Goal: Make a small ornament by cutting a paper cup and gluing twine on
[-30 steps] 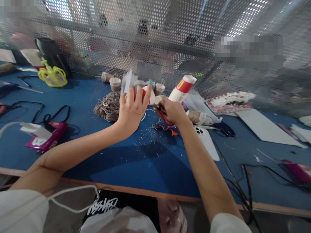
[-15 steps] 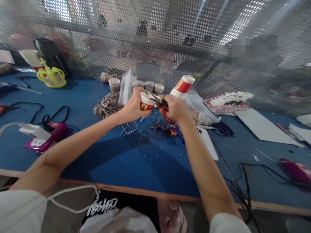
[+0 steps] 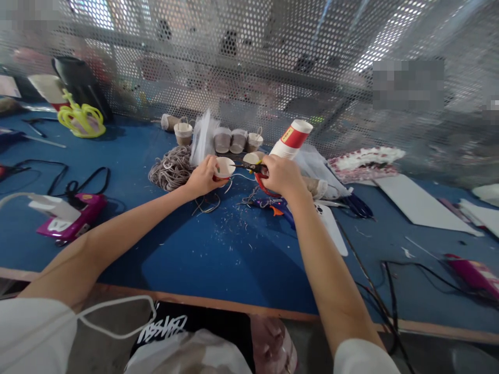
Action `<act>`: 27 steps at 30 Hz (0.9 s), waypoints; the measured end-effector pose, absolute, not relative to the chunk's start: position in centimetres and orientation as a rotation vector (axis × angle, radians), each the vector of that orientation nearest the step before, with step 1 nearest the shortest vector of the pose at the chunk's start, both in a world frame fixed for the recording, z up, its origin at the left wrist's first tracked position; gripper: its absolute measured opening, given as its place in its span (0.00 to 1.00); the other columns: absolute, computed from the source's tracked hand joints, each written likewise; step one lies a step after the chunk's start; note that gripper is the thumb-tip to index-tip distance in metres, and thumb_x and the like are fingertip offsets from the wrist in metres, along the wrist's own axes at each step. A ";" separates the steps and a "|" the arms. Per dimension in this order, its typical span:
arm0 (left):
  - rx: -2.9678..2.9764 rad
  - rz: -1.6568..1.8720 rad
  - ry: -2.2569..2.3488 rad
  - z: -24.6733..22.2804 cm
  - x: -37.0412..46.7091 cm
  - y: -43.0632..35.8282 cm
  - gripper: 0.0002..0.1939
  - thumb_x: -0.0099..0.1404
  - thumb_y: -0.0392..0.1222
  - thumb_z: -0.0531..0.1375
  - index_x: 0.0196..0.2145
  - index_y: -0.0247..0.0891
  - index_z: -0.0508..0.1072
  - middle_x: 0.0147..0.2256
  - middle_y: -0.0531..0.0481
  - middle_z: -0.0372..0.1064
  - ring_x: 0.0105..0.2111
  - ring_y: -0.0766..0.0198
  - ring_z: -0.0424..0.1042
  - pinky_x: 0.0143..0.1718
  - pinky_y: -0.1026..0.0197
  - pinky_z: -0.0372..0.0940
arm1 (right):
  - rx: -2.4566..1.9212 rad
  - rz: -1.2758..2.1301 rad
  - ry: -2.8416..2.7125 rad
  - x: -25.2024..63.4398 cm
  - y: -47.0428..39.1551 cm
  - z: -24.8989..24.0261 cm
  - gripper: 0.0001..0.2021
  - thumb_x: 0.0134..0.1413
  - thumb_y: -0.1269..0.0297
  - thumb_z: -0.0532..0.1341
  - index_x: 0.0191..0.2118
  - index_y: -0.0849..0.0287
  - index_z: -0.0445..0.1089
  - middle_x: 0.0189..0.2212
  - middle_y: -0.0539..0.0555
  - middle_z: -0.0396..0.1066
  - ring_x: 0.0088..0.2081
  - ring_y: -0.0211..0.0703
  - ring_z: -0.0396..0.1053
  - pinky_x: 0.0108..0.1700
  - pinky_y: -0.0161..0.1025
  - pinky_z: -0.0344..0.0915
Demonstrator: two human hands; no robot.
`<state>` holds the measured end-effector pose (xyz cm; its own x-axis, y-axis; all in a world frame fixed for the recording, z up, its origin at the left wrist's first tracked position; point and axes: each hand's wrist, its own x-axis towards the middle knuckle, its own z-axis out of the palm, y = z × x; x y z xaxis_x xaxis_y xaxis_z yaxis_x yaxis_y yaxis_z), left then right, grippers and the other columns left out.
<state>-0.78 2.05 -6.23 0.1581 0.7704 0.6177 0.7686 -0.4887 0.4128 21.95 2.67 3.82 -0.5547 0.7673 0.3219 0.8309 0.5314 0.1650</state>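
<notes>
My left hand (image 3: 205, 177) grips a small paper cup (image 3: 225, 169), its white inside tipped partly toward me. In my right hand (image 3: 284, 175) is a pair of scissors (image 3: 249, 167) with red handles. The dark blades point left, and their tips reach the cup's rim; whether they touch it I cannot tell. Just behind the blades stands another small cup with a yellowish top (image 3: 253, 157), partly hidden. A slanted stack of red-and-white paper cups (image 3: 293, 139) rises behind my right hand. A bundle of grey-brown cord (image 3: 171, 169) lies left of my left hand.
Several cord-wrapped cups (image 3: 222, 140) line the back near a perforated metal screen (image 3: 249, 67). A blue glue gun (image 3: 284, 210) lies below my right hand, among scattered scraps. A yellow crown-shaped piece (image 3: 81, 119) and a magenta device with a white plug (image 3: 72, 215) are leftward.
My left hand has moved left and slightly down with the cup, away from my right hand. The scissor blades, spread at the cup's rim before, now look closer together.
</notes>
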 end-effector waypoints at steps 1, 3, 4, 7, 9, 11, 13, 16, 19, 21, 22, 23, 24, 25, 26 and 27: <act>2.404 1.284 1.612 -6.6 -0.7 2.0 0.22 0.58 0.48 0.66 0.44 0.39 0.60 0.44 0.41 0.68 0.45 0.52 0.73 0.43 0.53 0.71 | -1.334 -0.452 -2.575 22.1 2.9 3.6 0.13 0.50 0.65 0.57 0.42 0.62 0.71 0.34 0.62 0.73 0.32 0.48 0.66 0.29 0.42 0.51; 2.429 1.302 1.619 -7.0 -0.6 1.8 0.26 0.60 0.47 0.64 0.50 0.37 0.59 0.48 0.37 0.67 0.48 0.51 0.73 0.44 0.53 0.72 | -1.316 -0.472 -2.601 22.3 3.2 3.2 0.13 0.50 0.65 0.57 0.41 0.63 0.71 0.35 0.62 0.73 0.32 0.48 0.66 0.29 0.42 0.52; 2.445 1.311 1.598 -7.2 -0.5 1.7 0.27 0.61 0.46 0.64 0.52 0.36 0.57 0.50 0.35 0.66 0.50 0.51 0.72 0.46 0.53 0.72 | -1.319 -0.482 -2.611 22.4 3.3 3.0 0.13 0.49 0.66 0.57 0.41 0.64 0.71 0.35 0.63 0.73 0.32 0.48 0.66 0.29 0.42 0.52; 2.497 1.333 1.514 -7.6 -0.3 1.8 0.31 0.62 0.42 0.62 0.57 0.33 0.53 0.55 0.31 0.62 0.56 0.50 0.68 0.51 0.52 0.70 | -1.302 -0.490 -2.649 22.4 3.4 2.5 0.14 0.49 0.65 0.57 0.42 0.65 0.71 0.37 0.64 0.73 0.33 0.49 0.67 0.29 0.42 0.52; 2.515 1.344 1.496 -7.7 -0.3 1.8 0.32 0.62 0.41 0.61 0.58 0.31 0.51 0.56 0.29 0.61 0.57 0.48 0.67 0.52 0.51 0.70 | -1.263 -0.485 -2.661 22.3 3.4 2.3 0.14 0.50 0.64 0.57 0.42 0.64 0.71 0.37 0.64 0.73 0.34 0.49 0.67 0.29 0.42 0.52; 2.543 1.323 1.506 -7.7 -0.2 1.7 0.32 0.62 0.41 0.61 0.58 0.30 0.51 0.56 0.27 0.62 0.56 0.47 0.68 0.51 0.50 0.70 | -1.225 -0.481 -2.667 22.2 3.4 2.1 0.15 0.51 0.62 0.58 0.42 0.63 0.71 0.38 0.63 0.73 0.34 0.49 0.67 0.30 0.42 0.53; 2.594 1.259 1.543 -7.3 -0.1 1.3 0.31 0.62 0.40 0.61 0.58 0.30 0.53 0.56 0.27 0.62 0.55 0.46 0.69 0.50 0.48 0.70 | -1.211 -0.492 -2.667 22.2 3.3 2.0 0.15 0.50 0.62 0.58 0.43 0.64 0.71 0.38 0.64 0.73 0.34 0.50 0.67 0.30 0.42 0.54; 2.668 1.144 1.632 -6.7 0.0 0.6 0.29 0.62 0.36 0.60 0.59 0.30 0.56 0.57 0.28 0.63 0.56 0.44 0.68 0.52 0.45 0.68 | -1.212 -0.528 -2.665 22.4 3.3 2.0 0.16 0.49 0.64 0.57 0.43 0.65 0.72 0.37 0.65 0.73 0.35 0.52 0.68 0.30 0.43 0.55; 2.718 1.081 1.700 -6.3 0.1 0.2 0.28 0.62 0.34 0.58 0.59 0.30 0.57 0.58 0.29 0.63 0.56 0.44 0.68 0.52 0.46 0.67 | -1.228 -0.552 -2.666 22.5 3.3 2.1 0.16 0.49 0.65 0.57 0.44 0.65 0.72 0.38 0.65 0.73 0.35 0.51 0.68 0.30 0.43 0.54; 2.742 1.071 1.718 -6.4 0.1 0.2 0.28 0.62 0.33 0.58 0.59 0.31 0.57 0.58 0.30 0.63 0.55 0.45 0.68 0.52 0.46 0.66 | -1.241 -0.562 -2.679 22.5 3.3 2.2 0.16 0.50 0.65 0.57 0.44 0.66 0.72 0.38 0.65 0.73 0.35 0.51 0.68 0.30 0.43 0.54; 2.747 1.078 1.720 -6.5 0.0 0.2 0.28 0.62 0.33 0.58 0.59 0.31 0.57 0.58 0.30 0.64 0.55 0.45 0.68 0.52 0.46 0.66 | -1.247 -0.568 -2.687 22.5 3.3 2.3 0.17 0.50 0.64 0.57 0.44 0.66 0.72 0.38 0.65 0.73 0.35 0.51 0.68 0.30 0.43 0.53; 2.748 1.094 1.718 -6.6 0.0 0.3 0.29 0.62 0.33 0.58 0.59 0.31 0.57 0.58 0.30 0.64 0.55 0.44 0.68 0.52 0.45 0.66 | -1.250 -0.574 -2.692 22.4 3.3 2.3 0.17 0.50 0.64 0.57 0.44 0.67 0.72 0.38 0.65 0.73 0.35 0.52 0.68 0.29 0.43 0.53; 2.742 1.117 1.716 -6.8 0.0 0.4 0.29 0.62 0.33 0.58 0.59 0.31 0.57 0.58 0.30 0.64 0.55 0.44 0.68 0.52 0.45 0.66 | -1.251 -0.580 -2.694 22.4 3.3 2.3 0.17 0.50 0.64 0.56 0.44 0.67 0.72 0.38 0.66 0.73 0.35 0.52 0.68 0.29 0.43 0.53; 2.727 1.149 1.716 -7.0 0.0 0.6 0.29 0.62 0.34 0.58 0.59 0.30 0.57 0.58 0.29 0.64 0.55 0.44 0.68 0.52 0.44 0.66 | -1.250 -0.582 -2.694 22.4 3.3 2.3 0.17 0.50 0.64 0.56 0.43 0.67 0.72 0.37 0.65 0.73 0.35 0.52 0.68 0.29 0.42 0.52; 2.703 1.189 1.719 -7.2 0.0 0.8 0.29 0.62 0.35 0.59 0.59 0.30 0.56 0.58 0.29 0.64 0.55 0.43 0.68 0.52 0.44 0.66 | -1.250 -0.579 -2.694 22.4 3.3 2.3 0.17 0.50 0.64 0.56 0.43 0.67 0.72 0.37 0.65 0.73 0.35 0.51 0.67 0.29 0.42 0.52; 2.670 1.234 1.723 -7.4 0.0 1.0 0.30 0.62 0.36 0.59 0.60 0.29 0.56 0.57 0.28 0.64 0.55 0.42 0.68 0.53 0.43 0.66 | -1.254 -0.571 -2.691 22.5 3.4 2.3 0.16 0.50 0.64 0.56 0.43 0.67 0.72 0.37 0.65 0.73 0.35 0.51 0.67 0.30 0.42 0.53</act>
<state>0.00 0.96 -7.41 0.2404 0.6821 0.6906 0.8734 -0.4624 0.1527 22.47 3.38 2.27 -0.6503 0.7134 0.2609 0.7579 0.5862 0.2862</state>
